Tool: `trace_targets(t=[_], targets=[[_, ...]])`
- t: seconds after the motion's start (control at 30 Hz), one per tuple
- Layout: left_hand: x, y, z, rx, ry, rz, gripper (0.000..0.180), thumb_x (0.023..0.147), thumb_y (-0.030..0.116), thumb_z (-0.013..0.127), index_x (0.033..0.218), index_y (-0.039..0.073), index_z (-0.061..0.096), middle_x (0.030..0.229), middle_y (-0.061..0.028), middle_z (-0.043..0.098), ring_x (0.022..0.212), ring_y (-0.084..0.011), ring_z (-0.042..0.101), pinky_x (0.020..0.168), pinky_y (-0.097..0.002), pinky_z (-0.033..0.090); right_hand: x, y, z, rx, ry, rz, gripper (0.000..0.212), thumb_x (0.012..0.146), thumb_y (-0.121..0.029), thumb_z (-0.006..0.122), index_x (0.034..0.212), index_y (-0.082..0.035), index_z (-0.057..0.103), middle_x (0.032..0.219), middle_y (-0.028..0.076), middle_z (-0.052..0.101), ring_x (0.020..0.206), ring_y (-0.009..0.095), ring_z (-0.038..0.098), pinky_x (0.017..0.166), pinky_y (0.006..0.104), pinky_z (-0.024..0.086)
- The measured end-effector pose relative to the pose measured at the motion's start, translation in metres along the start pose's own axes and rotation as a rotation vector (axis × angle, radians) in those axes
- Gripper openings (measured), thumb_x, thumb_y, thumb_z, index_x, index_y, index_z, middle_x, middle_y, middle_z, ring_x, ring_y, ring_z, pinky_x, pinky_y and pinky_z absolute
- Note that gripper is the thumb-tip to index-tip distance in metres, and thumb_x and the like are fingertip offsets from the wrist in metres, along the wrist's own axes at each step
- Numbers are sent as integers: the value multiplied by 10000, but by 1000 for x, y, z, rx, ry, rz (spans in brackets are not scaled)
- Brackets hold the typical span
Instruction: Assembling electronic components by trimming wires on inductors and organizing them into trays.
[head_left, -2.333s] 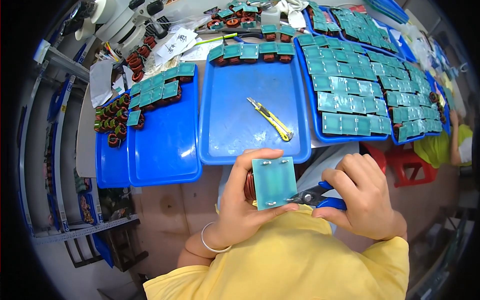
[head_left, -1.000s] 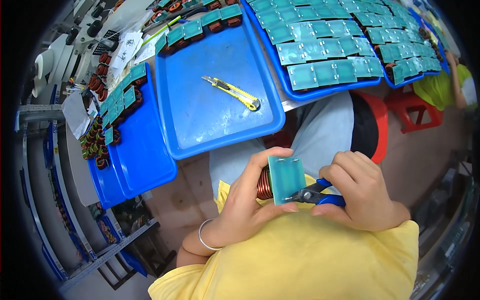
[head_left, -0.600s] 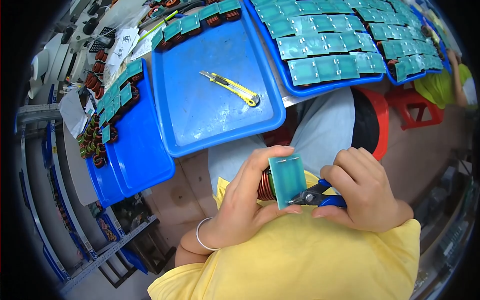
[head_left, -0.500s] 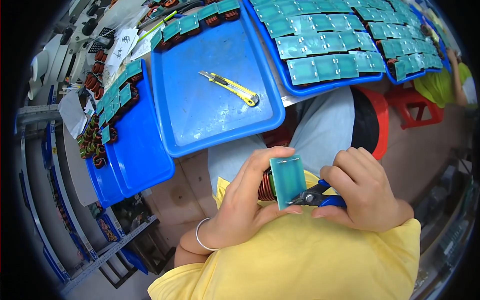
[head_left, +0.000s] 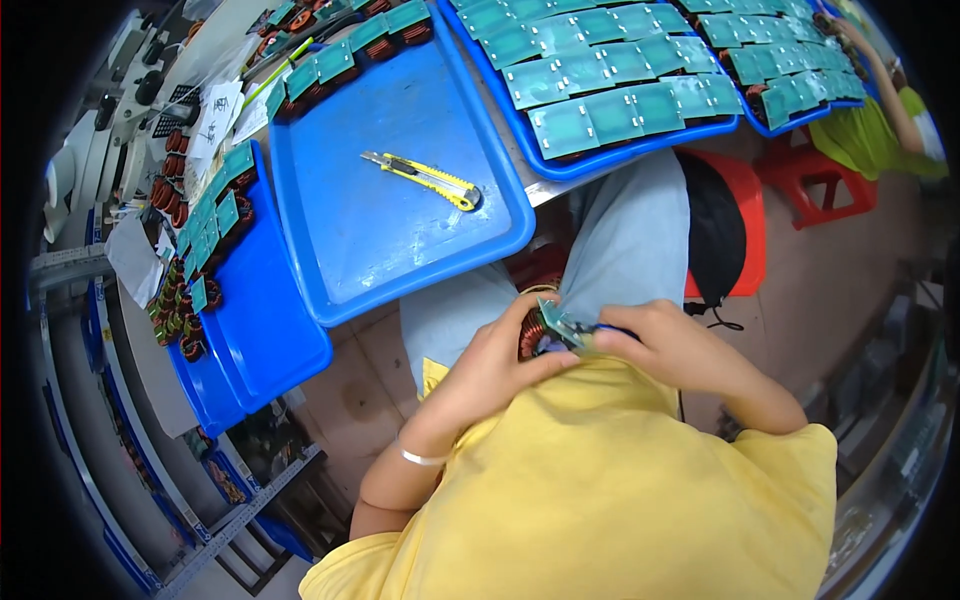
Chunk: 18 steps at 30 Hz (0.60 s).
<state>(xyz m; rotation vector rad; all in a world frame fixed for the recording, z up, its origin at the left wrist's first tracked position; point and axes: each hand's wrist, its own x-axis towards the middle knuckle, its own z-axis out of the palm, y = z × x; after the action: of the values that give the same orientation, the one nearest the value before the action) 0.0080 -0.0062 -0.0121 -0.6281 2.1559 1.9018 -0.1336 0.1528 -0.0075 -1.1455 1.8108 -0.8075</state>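
Over my lap, my left hand [head_left: 490,360] grips a small green circuit board [head_left: 553,317] with a copper-wound coil [head_left: 531,335] on its underside. The board is tilted and seen at a slant, with the coil facing my left palm. In my right hand [head_left: 665,340] is a pair of cutting pliers; a bit of its blue handle [head_left: 606,327] shows past the fingers. Its jaws are close to the board, but blur and my fingers hide whether they touch it.
Ahead lies a blue tray [head_left: 350,300] with a yellow utility knife [head_left: 425,180] and boards along its far edge. Another blue tray [head_left: 640,165] at the right bears rows of boards. Left are a blue tray [head_left: 270,330] and loose coils [head_left: 175,315]. A co-worker's arm [head_left: 890,95] shows far right.
The board has tipped from facing up to a steep slant. Both hands have come closer together, and the pliers are now mostly hidden. The whole view has shifted slightly.
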Motion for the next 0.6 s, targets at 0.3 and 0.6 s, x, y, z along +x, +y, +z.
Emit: trace_targets(t=[0.3,0.6], targets=[[48,-79,-5,-426,-316,-375,263,842,240,637,914,4,547,716,-14,563,572,-61,510,490,-193,408,46,66,28,687,-445,567,468,952,-445,337,681,-75,432,506,-54,274,410,58,228,378,222,180],[27,-46,-4,-531,-202,-259,270,835,153,632,993,-27,506,809,-71,603,621,-82,538,534,-209,444,30,47,16,602,-211,461,445,956,-390,350,729,-29,477,543,0,417,442,97,411,441,240,339]])
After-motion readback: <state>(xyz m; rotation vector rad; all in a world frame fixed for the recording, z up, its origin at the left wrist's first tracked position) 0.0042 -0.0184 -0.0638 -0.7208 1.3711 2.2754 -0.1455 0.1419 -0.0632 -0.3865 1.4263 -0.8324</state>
